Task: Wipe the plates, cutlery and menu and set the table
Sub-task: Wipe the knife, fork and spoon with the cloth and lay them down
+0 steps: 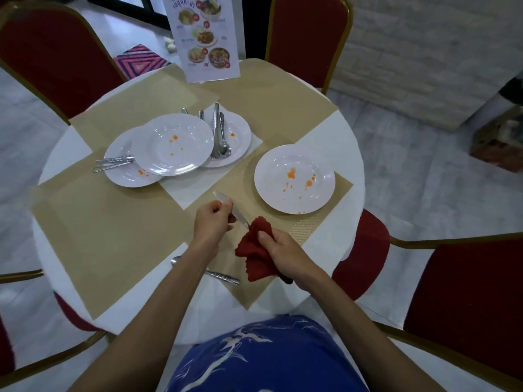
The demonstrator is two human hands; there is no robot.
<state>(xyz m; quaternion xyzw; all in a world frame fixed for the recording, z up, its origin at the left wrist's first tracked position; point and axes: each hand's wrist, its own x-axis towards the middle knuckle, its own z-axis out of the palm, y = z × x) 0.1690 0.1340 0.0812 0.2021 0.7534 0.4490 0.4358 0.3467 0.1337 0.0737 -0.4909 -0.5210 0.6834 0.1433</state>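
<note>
My left hand (213, 220) pinches a piece of cutlery (225, 200), its near end inside the red cloth (253, 251) gripped by my right hand (284, 254). Both are over the placemat (113, 236), left of the stained plate (294, 190).

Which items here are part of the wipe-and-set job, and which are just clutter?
Job: left hand holding a cutlery piece, right hand gripping the red cloth, lone stained plate, three overlapping plates, cutlery on them, menu, placemats.

Lying about: red chairs, pink patterned mat, box on the floor.
</note>
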